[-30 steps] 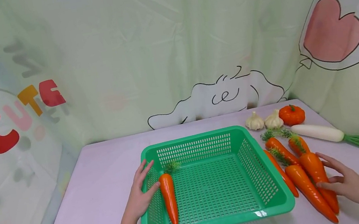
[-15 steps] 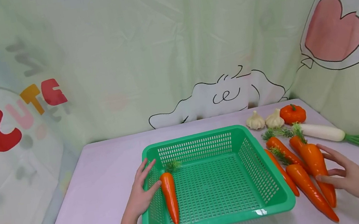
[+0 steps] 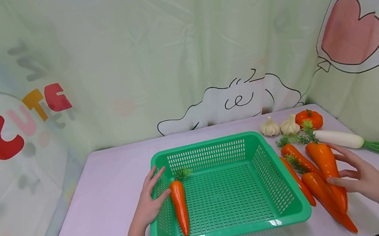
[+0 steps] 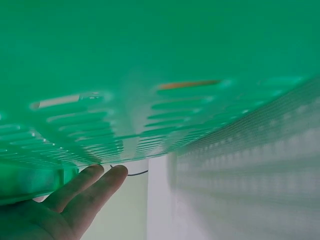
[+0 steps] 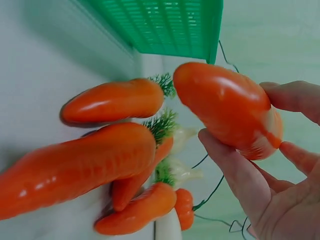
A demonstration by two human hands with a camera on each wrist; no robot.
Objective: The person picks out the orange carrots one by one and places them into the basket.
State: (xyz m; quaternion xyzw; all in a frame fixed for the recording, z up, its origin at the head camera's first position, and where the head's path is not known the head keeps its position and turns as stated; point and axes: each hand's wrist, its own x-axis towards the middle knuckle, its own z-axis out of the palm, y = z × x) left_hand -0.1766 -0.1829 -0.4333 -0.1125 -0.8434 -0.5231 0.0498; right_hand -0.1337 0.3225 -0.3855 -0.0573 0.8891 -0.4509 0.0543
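My right hand (image 3: pixel 361 177) pinches a thick orange carrot (image 3: pixel 327 166) between thumb and fingers. In the right wrist view the held carrot (image 5: pixel 225 105) is lifted off the table, apart from the carrots behind it. Below it in the head view lies another carrot (image 3: pixel 323 196), with several more to its left and behind. My left hand (image 3: pixel 150 202) rests on the left rim of a green plastic basket (image 3: pixel 231 234), fingers straight. The left wrist view has two of its fingers (image 4: pixel 95 202) against the outer wall. Inside the basket, one carrot (image 3: pixel 180 207) lies along the left side.
Two garlic bulbs (image 3: pixel 269 127) and a small orange pumpkin (image 3: pixel 309 119) stand at the back right of the table (image 3: pixel 116 176). A white radish (image 3: pixel 341 138) with green leaves lies in front of them. A patterned curtain (image 3: pixel 109 64) hangs around the table.
My right hand has picked up the carrot it was touching and moved it slightly up and away from the table's front. The left hand has stayed at the basket's rim.
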